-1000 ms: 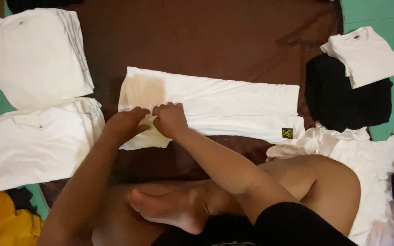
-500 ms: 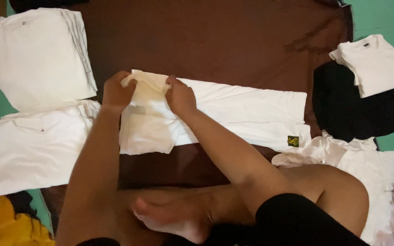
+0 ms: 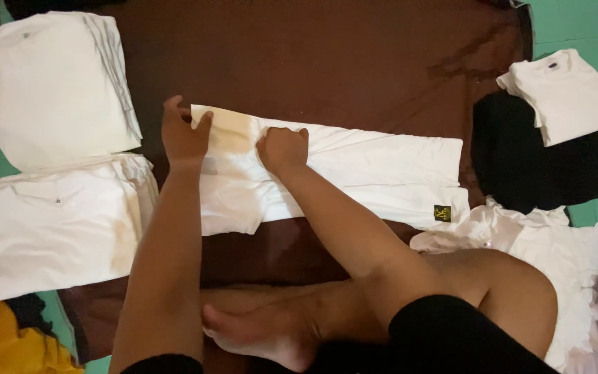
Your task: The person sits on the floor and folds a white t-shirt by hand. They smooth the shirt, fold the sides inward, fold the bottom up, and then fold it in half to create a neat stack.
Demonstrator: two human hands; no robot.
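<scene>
since the earlier frame both hands have slid toward 12 o'clock on the white shirt (image 3: 354, 173), whose left end now lies doubled over itself. left hand (image 3: 183, 135) rests at the shirt's 9 o'clock edge, fingers half spread and pressed flat, thumb on the cloth. right hand (image 3: 282, 147) sits just beside it at 3 o'clock, curled into a loose fist with knuckles pushing down on the fold. shirt stretches long across the middle of the brown cloth (image 3: 327, 62). at 9 o'clock lie two stacks of folded white shirts (image 3: 50, 152). at 2 o'clock a folded white top (image 3: 565, 93) rests on a black garment (image 3: 527, 163). at 4 o'clock, loose white clothes (image 3: 562, 249); at 7 o'clock, a yellow garment (image 3: 1, 343).
</scene>
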